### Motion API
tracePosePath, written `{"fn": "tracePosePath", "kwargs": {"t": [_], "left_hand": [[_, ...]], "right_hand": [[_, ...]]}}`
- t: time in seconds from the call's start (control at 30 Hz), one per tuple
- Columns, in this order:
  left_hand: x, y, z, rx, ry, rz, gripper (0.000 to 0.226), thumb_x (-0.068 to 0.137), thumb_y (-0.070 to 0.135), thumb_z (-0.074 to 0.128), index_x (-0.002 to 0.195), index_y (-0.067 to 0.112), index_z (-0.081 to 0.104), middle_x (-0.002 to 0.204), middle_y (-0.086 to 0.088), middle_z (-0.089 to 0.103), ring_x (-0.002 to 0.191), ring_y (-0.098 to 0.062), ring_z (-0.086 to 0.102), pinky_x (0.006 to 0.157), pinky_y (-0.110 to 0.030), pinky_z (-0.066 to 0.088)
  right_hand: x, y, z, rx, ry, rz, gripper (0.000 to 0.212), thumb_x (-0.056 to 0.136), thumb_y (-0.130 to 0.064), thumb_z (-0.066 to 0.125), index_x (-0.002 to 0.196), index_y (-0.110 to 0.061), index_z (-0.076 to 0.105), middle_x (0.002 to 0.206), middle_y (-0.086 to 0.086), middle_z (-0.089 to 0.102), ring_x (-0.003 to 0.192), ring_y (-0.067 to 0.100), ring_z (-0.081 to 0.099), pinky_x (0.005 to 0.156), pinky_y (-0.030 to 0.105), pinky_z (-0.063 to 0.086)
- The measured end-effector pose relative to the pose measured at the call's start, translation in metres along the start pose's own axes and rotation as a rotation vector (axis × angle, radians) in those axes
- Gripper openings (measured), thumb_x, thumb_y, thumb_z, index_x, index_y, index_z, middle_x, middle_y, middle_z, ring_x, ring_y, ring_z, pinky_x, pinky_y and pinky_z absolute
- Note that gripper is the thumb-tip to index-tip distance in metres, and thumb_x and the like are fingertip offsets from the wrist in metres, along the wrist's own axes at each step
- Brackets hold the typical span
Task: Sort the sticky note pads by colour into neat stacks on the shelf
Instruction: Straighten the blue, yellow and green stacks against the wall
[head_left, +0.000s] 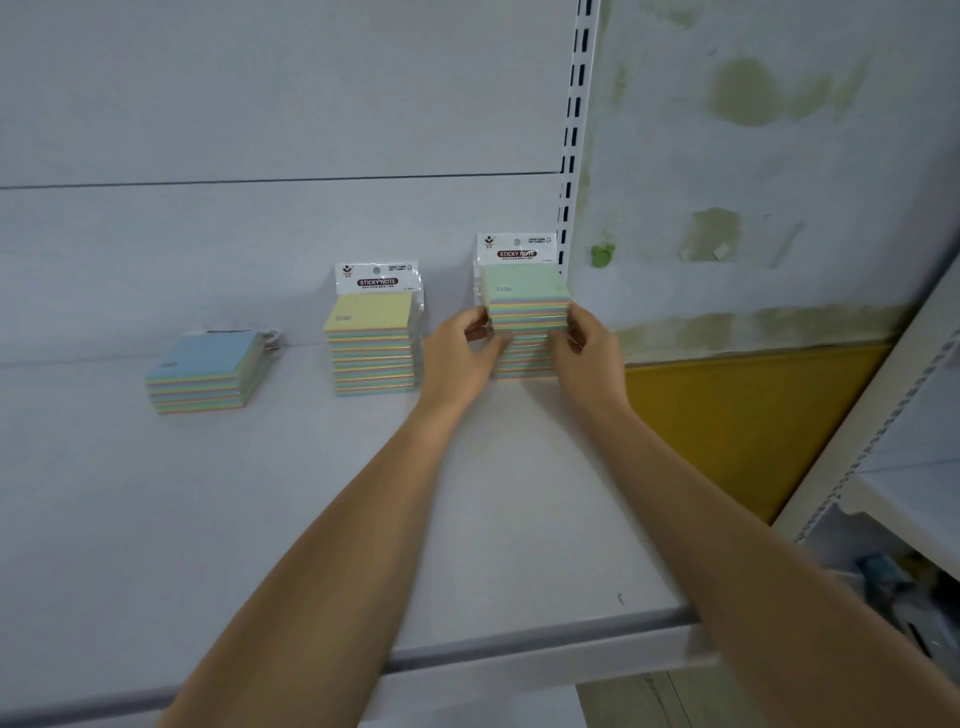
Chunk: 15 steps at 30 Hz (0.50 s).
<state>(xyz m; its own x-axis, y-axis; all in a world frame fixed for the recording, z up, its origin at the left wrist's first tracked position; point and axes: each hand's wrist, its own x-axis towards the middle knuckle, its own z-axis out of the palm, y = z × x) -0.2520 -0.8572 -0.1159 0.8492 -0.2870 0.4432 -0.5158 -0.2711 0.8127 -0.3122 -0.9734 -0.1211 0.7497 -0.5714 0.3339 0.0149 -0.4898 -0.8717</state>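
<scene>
Head view is showing left hand (465, 353) and right hand (584, 348) clamping the green stack (524, 312) at the shelf (311, 493) back right, probably squaring it, so pressing evenly should be keeping edges flush.

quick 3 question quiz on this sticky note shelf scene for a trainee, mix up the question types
1. True or false: the yellow-topped stack is the one being handled.
2. Multiple choice: which stack is shortest? A) blue-topped stack B) yellow-topped stack C) green-topped stack
3. Fill in: the left hand and right hand press on the two ____ of the green-topped stack on the shelf.

Key
1. False: both hands are on the green-topped stack, at the right.
2. A
3. sides
</scene>
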Motion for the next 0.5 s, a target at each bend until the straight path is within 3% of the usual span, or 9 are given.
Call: {"fn": "tracePosePath", "kwargs": {"t": [0.1, 0.2, 0.4, 0.5], "left_hand": [[-0.0009, -0.0011, -0.0008, 0.030, -0.020, 0.023, 0.040, 0.078, 0.005, 0.067, 0.118, 0.003, 0.061, 0.118, -0.009, 0.067, 0.104, -0.018, 0.064, 0.075, 0.001, 0.037], [-0.0004, -0.0009, -0.0002, 0.050, -0.010, 0.024, 0.042, 0.079, 0.004, 0.066, 0.120, 0.002, 0.060, 0.119, -0.010, 0.067, 0.107, -0.022, 0.064, 0.079, -0.006, 0.036], [-0.0036, -0.0023, 0.0005, 0.061, -0.084, -0.121, 0.060, 0.078, 0.011, 0.068, 0.133, 0.004, 0.044, 0.132, -0.009, 0.055, 0.115, -0.022, 0.058, 0.085, -0.020, 0.040], [-0.0033, -0.0052, 0.0010, 0.063, -0.135, -0.167, 0.052, 0.079, 0.007, 0.067, 0.127, 0.000, 0.049, 0.124, -0.013, 0.061, 0.110, -0.025, 0.062, 0.083, -0.023, 0.044]], "right_hand": [[-0.0012, 0.0002, 0.0001, -0.018, -0.016, 0.006, 0.044, 0.089, -0.005, 0.042, 0.131, -0.013, 0.048, 0.118, 0.005, 0.064, 0.106, 0.020, 0.060, 0.092, 0.034, 0.050], [-0.0012, -0.0007, 0.0010, -0.038, -0.010, 0.011, 0.043, 0.090, -0.006, 0.042, 0.133, -0.013, 0.046, 0.121, 0.004, 0.063, 0.109, 0.019, 0.059, 0.093, 0.030, 0.048], [-0.0069, -0.0054, -0.0034, -0.079, -0.060, 0.040, 0.036, 0.085, -0.002, 0.047, 0.119, -0.014, 0.048, 0.106, 0.000, 0.055, 0.096, 0.013, 0.049, 0.071, 0.021, 0.037], [-0.0043, 0.0003, -0.0019, -0.184, -0.099, 0.064, 0.030, 0.085, -0.003, 0.046, 0.115, -0.006, 0.051, 0.110, 0.011, 0.061, 0.091, 0.021, 0.053, 0.069, 0.024, 0.035]]}}
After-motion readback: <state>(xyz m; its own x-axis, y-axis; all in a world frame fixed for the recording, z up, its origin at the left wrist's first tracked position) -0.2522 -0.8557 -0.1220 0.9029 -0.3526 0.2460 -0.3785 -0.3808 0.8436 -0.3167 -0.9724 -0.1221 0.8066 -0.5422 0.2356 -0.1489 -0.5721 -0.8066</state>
